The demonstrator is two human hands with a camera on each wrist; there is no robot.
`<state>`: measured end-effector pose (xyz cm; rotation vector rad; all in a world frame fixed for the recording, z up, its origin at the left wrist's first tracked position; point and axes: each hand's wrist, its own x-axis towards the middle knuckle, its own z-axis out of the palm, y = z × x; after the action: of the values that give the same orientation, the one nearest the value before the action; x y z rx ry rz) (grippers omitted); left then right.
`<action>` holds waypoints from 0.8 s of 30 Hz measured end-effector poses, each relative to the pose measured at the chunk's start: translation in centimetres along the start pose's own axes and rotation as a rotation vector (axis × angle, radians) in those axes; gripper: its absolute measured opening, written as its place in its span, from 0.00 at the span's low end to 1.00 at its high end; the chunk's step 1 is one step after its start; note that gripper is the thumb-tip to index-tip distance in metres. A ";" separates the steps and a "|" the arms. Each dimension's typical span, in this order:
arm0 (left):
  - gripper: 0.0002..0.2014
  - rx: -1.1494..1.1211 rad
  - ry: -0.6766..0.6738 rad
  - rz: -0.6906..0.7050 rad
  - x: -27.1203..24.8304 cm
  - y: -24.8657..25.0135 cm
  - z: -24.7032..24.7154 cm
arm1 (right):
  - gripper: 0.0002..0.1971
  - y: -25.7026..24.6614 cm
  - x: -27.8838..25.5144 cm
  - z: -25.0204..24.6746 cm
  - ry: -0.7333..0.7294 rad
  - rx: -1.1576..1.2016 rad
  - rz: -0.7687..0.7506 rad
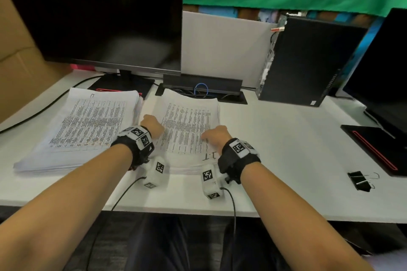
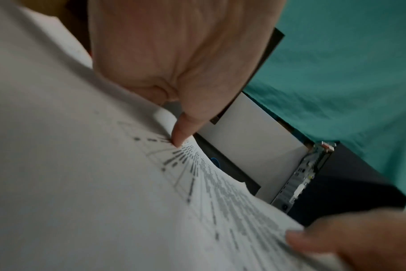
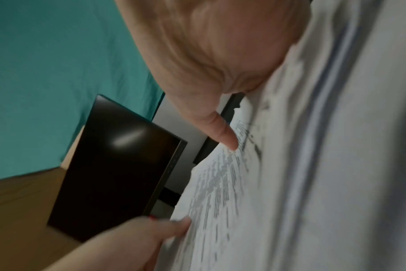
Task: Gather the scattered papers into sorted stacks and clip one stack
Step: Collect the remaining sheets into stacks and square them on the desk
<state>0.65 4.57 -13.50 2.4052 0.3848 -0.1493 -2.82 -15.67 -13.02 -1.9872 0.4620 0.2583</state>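
Note:
Two stacks of printed sheets lie on the white desk [image 1: 286, 149]. The thick left stack [image 1: 88, 125] lies untouched. My two hands hold the middle stack [image 1: 189, 125]. My left hand [image 1: 153, 125] grips its left edge, with the thumb [image 2: 179, 135] pressed on the top sheet [image 2: 220, 192] and the fingers hidden underneath. My right hand [image 1: 214, 135] grips the right edge the same way, thumb [image 3: 227, 139] on the print [image 3: 220, 183]. A black binder clip [image 1: 361, 180] lies on the desk far to the right, away from both hands.
A dark monitor [image 1: 99, 17] stands behind the left stack, with a cable tray [image 1: 202, 87] behind the middle stack. A black computer tower [image 1: 308, 61] stands at the back right. A second monitor's base [image 1: 378, 149] sits at the right edge. Cardboard [image 1: 19, 61] borders the left.

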 end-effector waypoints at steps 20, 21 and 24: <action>0.24 -0.726 -0.115 0.472 -6.4 3.0 -3.4 | 0.28 -1.2 -3.0 -5.0 -0.214 0.285 -0.511; 0.23 -0.664 -0.168 0.436 -6.3 2.5 -2.9 | 0.27 -0.3 -2.5 -4.6 -0.219 0.273 -0.474; 0.19 -0.603 -0.196 0.377 -6.1 2.6 -3.0 | 0.16 0.4 -1.7 -3.9 -0.039 0.351 -0.483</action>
<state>-4.36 3.22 -8.34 1.8042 -0.1109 -0.0815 -4.57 -18.95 -10.97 -1.6823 -0.0104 -0.0844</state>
